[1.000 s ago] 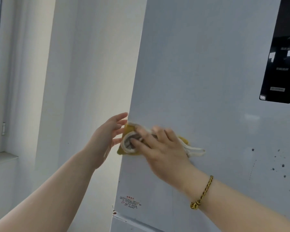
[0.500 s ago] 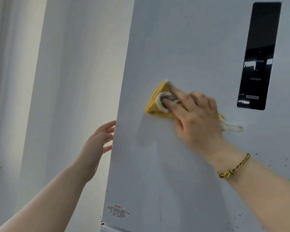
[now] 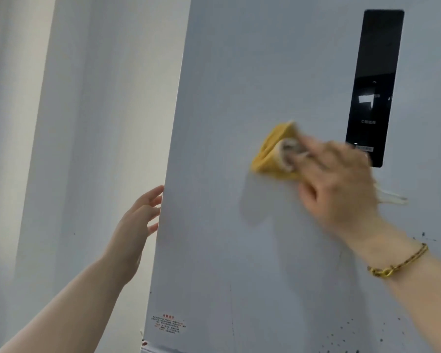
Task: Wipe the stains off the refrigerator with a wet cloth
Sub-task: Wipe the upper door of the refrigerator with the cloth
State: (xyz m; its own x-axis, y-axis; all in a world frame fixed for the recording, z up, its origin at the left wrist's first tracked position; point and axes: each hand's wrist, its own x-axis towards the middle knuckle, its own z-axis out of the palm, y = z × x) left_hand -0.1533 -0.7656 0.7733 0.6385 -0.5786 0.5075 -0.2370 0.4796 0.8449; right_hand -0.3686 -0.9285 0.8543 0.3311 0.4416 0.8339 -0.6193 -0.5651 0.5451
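Pressing flat, open fingers (image 3: 315, 152) on the soft, floppy yellow cloth's (image 3: 265, 155) middle, the right hand (image 3: 339, 184) wipes the white fridge (image 3: 239, 72).

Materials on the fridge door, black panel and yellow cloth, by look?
Fridge door: smooth pale-grey finish with soft sheen, likely painted metal or coated glass; cannot tell which.
Black panel: glossy glass or plastic, it mirrors a bright shape.
Yellow cloth: soft textile, bunched in folds, pale edging.

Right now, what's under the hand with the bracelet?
A yellow cloth, pressed against the refrigerator door by the right hand. Any stains beneath the cloth are covered, so I cannot tell.
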